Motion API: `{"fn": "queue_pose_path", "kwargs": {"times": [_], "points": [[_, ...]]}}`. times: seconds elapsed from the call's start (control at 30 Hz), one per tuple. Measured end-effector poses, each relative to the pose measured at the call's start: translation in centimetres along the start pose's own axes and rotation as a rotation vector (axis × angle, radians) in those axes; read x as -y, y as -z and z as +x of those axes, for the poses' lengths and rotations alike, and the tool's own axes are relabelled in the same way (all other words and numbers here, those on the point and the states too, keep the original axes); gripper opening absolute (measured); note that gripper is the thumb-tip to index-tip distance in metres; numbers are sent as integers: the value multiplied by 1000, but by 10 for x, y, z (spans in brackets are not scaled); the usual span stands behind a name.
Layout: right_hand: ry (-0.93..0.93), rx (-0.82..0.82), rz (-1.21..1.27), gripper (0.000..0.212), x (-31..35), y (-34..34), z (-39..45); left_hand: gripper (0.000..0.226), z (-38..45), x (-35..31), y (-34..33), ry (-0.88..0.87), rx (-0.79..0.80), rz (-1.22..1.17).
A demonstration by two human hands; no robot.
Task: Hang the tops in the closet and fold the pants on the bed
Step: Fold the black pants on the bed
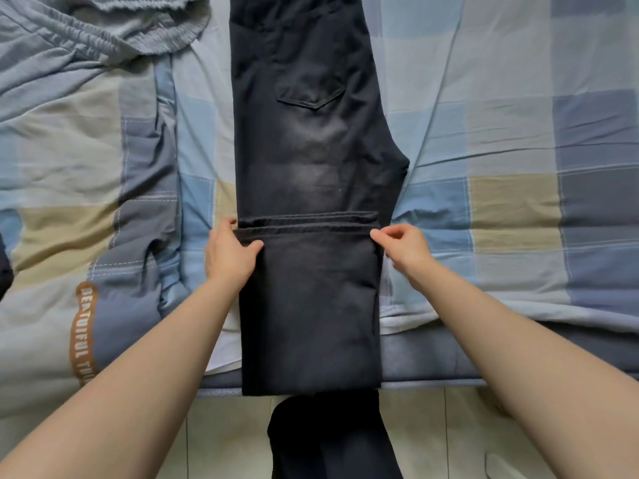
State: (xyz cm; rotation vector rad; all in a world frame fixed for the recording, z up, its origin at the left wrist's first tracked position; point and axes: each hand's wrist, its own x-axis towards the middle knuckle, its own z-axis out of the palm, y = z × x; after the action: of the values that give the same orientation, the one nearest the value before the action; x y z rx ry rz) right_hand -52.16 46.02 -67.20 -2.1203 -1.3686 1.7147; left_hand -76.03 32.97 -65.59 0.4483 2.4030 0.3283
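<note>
Black jeans [311, 140] lie lengthwise down the middle of the bed, waist at the far end, back pocket up. Their legs are folded back over themselves, so the hems [307, 224] lie across the thigh part. My left hand [230, 254] grips the left corner of the hems, thumb on top. My right hand [403, 245] pinches the right corner between thumb and fingers. The near fold hangs over the bed's front edge.
The bed wears a blue, grey and beige checked cover [501, 167]. Grey pants with an elastic waistband [114, 29] lie crumpled at the far left. A dark garment [3, 267] shows at the left edge. Tiled floor [221, 444] lies below the bed edge.
</note>
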Motion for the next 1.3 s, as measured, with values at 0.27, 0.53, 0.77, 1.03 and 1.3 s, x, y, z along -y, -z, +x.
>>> {"fn": "queue_pose_path", "kwargs": {"times": [0.27, 0.53, 0.77, 1.03, 1.3], "points": [[29, -100, 42, 26, 83, 44, 87, 54, -31, -97, -49, -793, 114, 295], [103, 169, -341, 23, 120, 38, 111, 76, -29, -160, -105, -738, 284, 625], [288, 264, -290, 28, 125, 34, 88, 50, -11, -157, -87, -598, 357, 152], [1102, 339, -1368, 72, 101, 27, 75, 42, 49, -84, -14, -837, 335, 117], [1346, 262, -1768, 67, 73, 15, 79, 53, 68, 35, 65, -1787, 290, 942]]}}
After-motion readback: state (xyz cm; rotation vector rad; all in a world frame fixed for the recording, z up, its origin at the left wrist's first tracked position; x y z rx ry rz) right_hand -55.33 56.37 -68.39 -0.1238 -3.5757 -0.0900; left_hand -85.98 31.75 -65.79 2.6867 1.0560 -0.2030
